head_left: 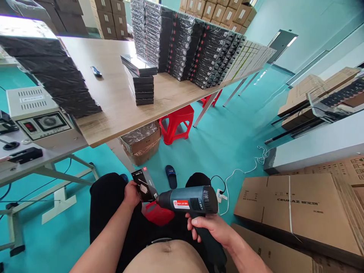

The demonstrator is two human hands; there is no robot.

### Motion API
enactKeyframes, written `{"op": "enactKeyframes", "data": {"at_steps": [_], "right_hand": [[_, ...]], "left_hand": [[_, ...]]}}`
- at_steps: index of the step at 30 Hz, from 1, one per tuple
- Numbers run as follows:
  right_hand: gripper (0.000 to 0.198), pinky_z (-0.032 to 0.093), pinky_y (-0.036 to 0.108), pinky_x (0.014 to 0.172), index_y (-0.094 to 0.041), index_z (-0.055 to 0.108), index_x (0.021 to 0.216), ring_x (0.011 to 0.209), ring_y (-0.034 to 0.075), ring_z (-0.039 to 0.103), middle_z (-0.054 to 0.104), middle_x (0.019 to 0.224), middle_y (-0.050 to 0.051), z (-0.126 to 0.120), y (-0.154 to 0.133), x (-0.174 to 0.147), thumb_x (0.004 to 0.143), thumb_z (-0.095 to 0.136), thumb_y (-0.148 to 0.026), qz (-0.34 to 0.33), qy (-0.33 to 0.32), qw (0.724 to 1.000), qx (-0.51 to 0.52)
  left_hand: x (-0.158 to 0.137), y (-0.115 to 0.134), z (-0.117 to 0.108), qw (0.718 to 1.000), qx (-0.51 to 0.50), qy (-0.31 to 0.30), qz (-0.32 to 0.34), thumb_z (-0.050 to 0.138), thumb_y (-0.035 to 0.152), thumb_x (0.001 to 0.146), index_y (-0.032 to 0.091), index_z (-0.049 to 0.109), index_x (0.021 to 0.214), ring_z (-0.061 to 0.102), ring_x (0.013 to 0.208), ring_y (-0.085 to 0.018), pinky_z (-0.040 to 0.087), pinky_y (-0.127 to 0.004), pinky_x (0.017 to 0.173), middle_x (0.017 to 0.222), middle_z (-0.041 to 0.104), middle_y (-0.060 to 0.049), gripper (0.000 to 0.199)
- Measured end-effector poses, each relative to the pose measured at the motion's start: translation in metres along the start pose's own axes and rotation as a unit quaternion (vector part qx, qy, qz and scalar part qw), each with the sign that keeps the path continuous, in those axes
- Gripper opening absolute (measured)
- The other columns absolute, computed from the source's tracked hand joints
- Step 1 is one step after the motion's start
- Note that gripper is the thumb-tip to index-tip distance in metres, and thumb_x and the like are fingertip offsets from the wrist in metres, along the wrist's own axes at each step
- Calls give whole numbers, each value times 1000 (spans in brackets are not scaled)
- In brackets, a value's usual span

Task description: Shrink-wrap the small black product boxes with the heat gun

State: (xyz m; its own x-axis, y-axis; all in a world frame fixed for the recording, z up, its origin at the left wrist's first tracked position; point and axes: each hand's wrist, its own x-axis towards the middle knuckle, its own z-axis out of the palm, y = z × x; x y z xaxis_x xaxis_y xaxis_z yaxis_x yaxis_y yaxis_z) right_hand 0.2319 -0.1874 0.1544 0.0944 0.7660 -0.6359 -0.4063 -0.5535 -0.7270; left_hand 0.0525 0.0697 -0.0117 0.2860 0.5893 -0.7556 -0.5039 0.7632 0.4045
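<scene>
While a seated person looks down past their knees, a black box (pixel 144 184) with a printed picture and a small red corner mark is held low over the lap, in front of the wooden surface (pixel 110 89), not on it. The left hand (pixel 132 194) is clamped on the box's left edge; the right hand (pixel 209 227) is wrapped around the handle of a blue-grey tool that appears to be a heat gun (pixel 187 200). Its nozzle points left at the box's lower right corner, so near that whether they touch cannot be told. To do this well, the nozzle should probably stand slightly off and sweep evenly, never dwelling on one spot, while the left fingers stay clear of the air stream and turn the box to offer each face. The left forearm enters from the bottom left and slants up and inward; the right comes from the bottom right, the hand below the barrel, which lies nearly level. On the surface beyond stands a short stack of dark boxes (pixel 144 91).
</scene>
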Motion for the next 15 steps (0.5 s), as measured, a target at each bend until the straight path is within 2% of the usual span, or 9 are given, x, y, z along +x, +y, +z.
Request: {"op": "enactKeyframes", "data": {"at_steps": [4, 8, 12, 13, 15], "right_hand": [[30, 49, 25, 54, -12, 66, 103, 62, 15, 63, 67, 82, 6, 6, 0, 5, 79, 62, -30, -6, 30, 999, 13], [32, 48, 25, 52, -11, 66, 102, 61, 15, 63, 68, 82, 7, 8, 2, 8, 76, 63, -29, 13, -7, 1000, 5], [32, 49, 24, 53, -12, 67, 101, 60, 13, 62, 68, 82, 6, 4, 0, 7, 77, 63, -33, 0, 60, 998, 1], [32, 49, 24, 53, -13, 66, 101, 60, 13, 62, 67, 82, 7, 2, -1, 5, 77, 62, -33, 0, 60, 998, 9], [33, 48, 23, 51, -12, 66, 102, 59, 14, 63, 67, 81, 7, -5, -5, 0, 76, 62, -33, 11, 20, 999, 29]], "left_hand": [[-5, 2, 3, 1000, 2, 5, 8, 44, 14, 51, 17, 56, 68, 57, 47, -19, 53, -34, 54, 56, 59, -4, 21], [-5, 3, 0, 1000, -6, -1, 10, 44, 15, 51, 16, 57, 70, 58, 50, -20, 54, -35, 56, 58, 61, -4, 23], [-1, 1, -3, 1000, -19, -11, 22, 45, 15, 53, 16, 57, 69, 59, 52, -19, 54, -35, 59, 59, 61, -4, 21], [0, 0, -3, 1000, -21, -14, 20, 45, 14, 54, 16, 57, 69, 60, 53, -20, 54, -35, 61, 59, 60, -3, 20], [0, -1, -3, 1000, -20, -16, 12, 45, 14, 56, 16, 57, 70, 61, 54, -20, 54, -36, 63, 59, 59, -3, 18]]}}
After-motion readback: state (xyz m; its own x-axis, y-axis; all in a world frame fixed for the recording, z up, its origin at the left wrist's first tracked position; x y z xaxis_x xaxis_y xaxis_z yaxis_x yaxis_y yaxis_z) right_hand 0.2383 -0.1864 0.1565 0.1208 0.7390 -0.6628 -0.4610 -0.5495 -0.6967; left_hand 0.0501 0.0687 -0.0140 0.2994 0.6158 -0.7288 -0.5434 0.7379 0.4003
